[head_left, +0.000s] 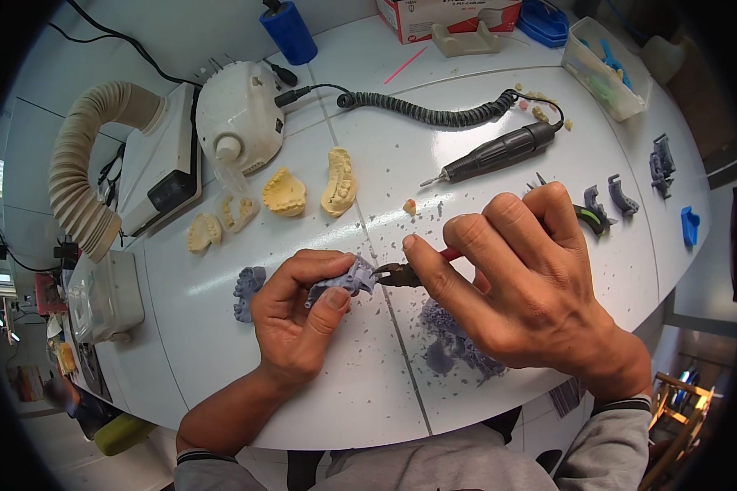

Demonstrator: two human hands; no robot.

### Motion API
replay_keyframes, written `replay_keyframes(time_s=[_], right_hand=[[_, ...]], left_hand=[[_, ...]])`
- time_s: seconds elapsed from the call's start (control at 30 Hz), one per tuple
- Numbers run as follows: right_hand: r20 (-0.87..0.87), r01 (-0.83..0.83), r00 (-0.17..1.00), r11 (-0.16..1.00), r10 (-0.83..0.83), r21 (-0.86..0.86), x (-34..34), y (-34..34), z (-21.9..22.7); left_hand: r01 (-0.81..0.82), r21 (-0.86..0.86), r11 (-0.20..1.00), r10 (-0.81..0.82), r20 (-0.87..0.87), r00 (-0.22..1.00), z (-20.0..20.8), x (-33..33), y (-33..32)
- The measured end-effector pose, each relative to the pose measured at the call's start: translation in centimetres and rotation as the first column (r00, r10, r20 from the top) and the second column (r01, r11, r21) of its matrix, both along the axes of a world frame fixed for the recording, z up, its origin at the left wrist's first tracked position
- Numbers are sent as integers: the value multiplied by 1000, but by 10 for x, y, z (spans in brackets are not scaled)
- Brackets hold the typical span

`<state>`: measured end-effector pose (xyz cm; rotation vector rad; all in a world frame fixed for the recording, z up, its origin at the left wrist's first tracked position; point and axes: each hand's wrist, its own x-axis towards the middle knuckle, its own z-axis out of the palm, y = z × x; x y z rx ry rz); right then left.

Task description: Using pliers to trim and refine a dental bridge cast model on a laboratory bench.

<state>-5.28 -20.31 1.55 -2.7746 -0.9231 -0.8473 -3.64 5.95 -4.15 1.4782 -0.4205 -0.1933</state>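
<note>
Grey-purple dental model (355, 277) sits near-side left of the drill handpiece (501, 154), pinched between thumb and fingers of the left hand (296, 315); long axis sideways, right end at tips of the pliers (401, 276), bite unclear; right hand (520, 290) clasps their handles; left hand nearer.

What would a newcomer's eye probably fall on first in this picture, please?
Most likely the two hands near the centre: the left hand holds a grey-purple moulded piece, and the right hand holds red-handled pliers with their tips at its edge. Next might come the ridged beige hose arching at the upper left, and the black pen-shaped tool lying beyond the right hand.
</note>
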Motion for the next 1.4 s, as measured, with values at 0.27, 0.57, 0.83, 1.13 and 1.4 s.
replay_keyframes(time_s=[0.27, 0.57, 0.83, 1.13, 1.4], right_hand=[[-63, -40, 997, 999, 39, -7, -1, -4, -1], [-60, -31, 998, 999, 32, 19, -2, -3, -1], [-78, -24, 997, 999, 26, 27, -3, -4, -3], [-146, -20, 989, 999, 24, 28, -3, -7, -1], [-286, 79, 957, 991, -45, 110, -1, -5, 5]], left_hand=[[-58, 47, 997, 59, -23, 998, 3, -2, -7], [-58, 14, 998, 58, -33, 998, 4, -3, -8], [-55, 19, 998, 56, -14, 998, 2, -3, -8], [-36, 65, 997, 38, -38, 999, 3, -2, -6], [-117, 22, 993, 118, -57, 991, 1, 0, -8]])
